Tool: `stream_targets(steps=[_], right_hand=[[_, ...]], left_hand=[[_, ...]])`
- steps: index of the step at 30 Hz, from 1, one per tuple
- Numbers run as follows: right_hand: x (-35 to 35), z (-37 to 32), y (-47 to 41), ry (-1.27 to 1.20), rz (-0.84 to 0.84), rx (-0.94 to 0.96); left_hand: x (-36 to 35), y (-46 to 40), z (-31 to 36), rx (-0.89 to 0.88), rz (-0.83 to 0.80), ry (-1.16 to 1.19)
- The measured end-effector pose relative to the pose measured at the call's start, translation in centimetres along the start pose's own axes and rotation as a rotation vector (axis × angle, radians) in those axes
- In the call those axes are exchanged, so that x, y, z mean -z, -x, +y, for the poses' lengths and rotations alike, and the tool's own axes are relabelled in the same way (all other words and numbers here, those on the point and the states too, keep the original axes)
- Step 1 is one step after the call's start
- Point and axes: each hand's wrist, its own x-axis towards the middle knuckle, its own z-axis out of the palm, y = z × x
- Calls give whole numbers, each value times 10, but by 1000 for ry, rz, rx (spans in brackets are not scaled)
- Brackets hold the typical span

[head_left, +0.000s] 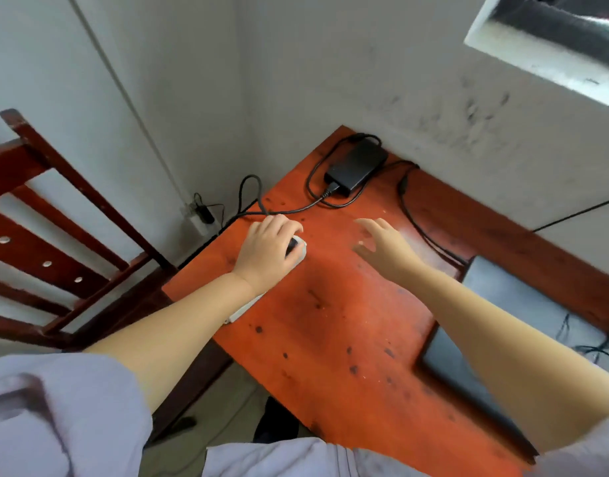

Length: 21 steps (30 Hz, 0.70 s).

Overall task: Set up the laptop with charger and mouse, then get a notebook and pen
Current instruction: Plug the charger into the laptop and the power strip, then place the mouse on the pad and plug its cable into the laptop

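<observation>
A closed dark grey laptop (496, 325) lies at the right side of the red wooden table (330, 339). The black charger brick (358, 166) rests at the table's far corner, and its cable (420, 228) runs to the laptop's back edge. My left hand (268, 253) is shut on a black mouse (292, 246) that sits on a white pad (297, 258) near the table's left edge. My right hand (382, 246) hovers open over the table's middle, holding nothing. No notebook or pen is in view.
A dark wooden chair (55, 235) stands left of the table. A wall socket (199, 215) with a plug sits low in the corner. White walls close the table's far sides, and a window ledge (554, 63) is at the upper right.
</observation>
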Motion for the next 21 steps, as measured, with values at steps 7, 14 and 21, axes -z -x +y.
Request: stream_targets(steps=[7, 14, 21], right_hand=[[2, 68, 120, -64, 206, -312], [15, 139, 259, -50, 426, -528], [30, 204, 328, -24, 440, -709]], left_hand=[[-47, -40, 109, -403, -236, 33], [-107, -15, 220, -620, -425, 48], [-150, 15, 310, -553, -501, 2]])
